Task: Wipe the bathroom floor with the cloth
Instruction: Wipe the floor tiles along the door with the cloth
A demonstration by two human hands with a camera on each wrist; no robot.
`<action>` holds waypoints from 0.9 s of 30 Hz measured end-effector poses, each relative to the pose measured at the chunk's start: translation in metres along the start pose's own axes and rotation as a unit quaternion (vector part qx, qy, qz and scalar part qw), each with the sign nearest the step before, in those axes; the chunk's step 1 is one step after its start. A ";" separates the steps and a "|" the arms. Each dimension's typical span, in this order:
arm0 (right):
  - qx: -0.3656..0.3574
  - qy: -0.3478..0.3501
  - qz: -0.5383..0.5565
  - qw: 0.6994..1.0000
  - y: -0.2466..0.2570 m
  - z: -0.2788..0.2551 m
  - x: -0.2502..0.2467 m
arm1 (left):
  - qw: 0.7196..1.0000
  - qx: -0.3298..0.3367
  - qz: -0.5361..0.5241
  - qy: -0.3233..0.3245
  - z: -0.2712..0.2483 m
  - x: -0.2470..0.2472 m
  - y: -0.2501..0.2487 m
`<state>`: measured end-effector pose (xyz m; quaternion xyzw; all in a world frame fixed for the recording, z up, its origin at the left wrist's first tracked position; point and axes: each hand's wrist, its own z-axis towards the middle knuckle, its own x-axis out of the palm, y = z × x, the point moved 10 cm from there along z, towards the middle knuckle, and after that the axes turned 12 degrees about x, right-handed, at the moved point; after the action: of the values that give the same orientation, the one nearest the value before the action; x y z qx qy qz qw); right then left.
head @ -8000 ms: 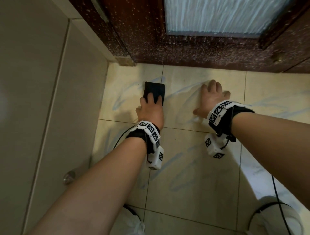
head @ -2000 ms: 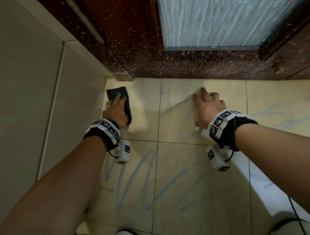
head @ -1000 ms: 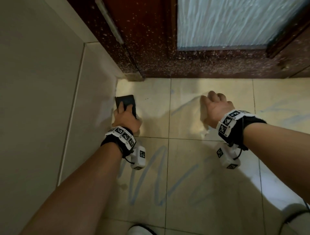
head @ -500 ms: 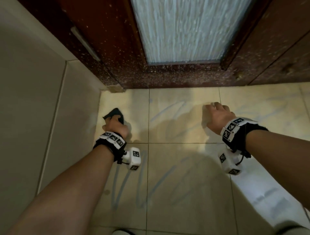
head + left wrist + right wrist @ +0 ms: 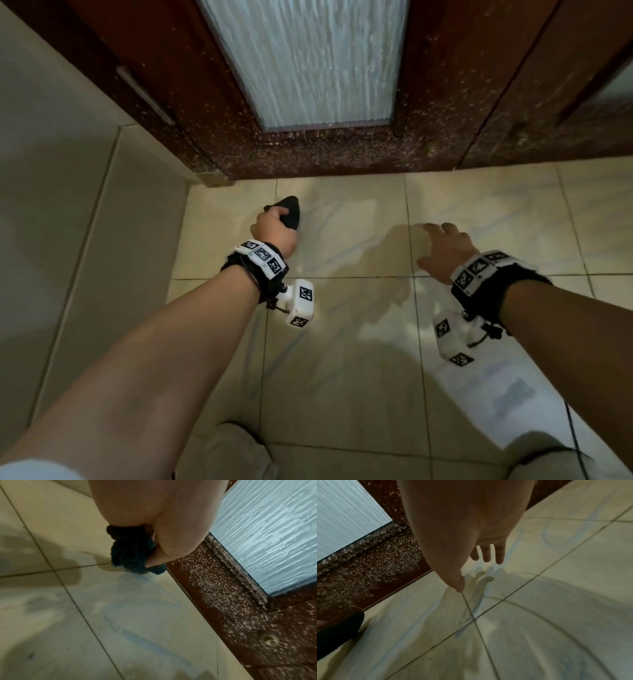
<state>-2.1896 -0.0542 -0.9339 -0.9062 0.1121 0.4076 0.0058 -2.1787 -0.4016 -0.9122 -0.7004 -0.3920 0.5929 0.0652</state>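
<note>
My left hand (image 5: 274, 226) grips the dark cloth (image 5: 290, 211), bunched up and lifted off the pale tiled floor (image 5: 342, 359) near the door. In the left wrist view the cloth (image 5: 130, 553) hangs from my curled fingers (image 5: 154, 559) just above the tiles. My right hand (image 5: 442, 246) hovers over the floor to the right, fingers spread and relaxed, holding nothing. The right wrist view shows its fingers (image 5: 488, 554) straight above the tile (image 5: 539, 615), their shadow below.
A dark wooden door (image 5: 342, 150) with a frosted glass panel (image 5: 308, 58) closes off the far side. A tiled wall (image 5: 68, 222) runs along the left. Faint blue streaks (image 5: 137, 635) mark the floor. My knees (image 5: 236, 452) are at the bottom edge.
The left hand has bunched the cloth, lifted it off the floor and moved right, away from the left wall. The right hand has risen from the tile and its fingers have spread.
</note>
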 end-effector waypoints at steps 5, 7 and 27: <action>0.007 -0.025 -0.034 0.999 -0.008 0.008 -0.018 | 0.991 0.051 0.108 0.063 0.003 0.010 0.005; 0.012 -0.019 -0.037 0.999 -0.002 0.009 -0.021 | 0.983 0.066 0.153 0.083 -0.002 0.011 0.010; 0.070 -0.050 -0.103 0.991 0.016 0.060 -0.006 | 0.905 0.166 0.344 0.189 0.026 0.041 0.026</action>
<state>-2.2410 -0.0623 -0.9677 -0.8887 0.0456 0.4412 0.1165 -2.1898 -0.4028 -0.9661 -0.8699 -0.0032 0.4912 0.0456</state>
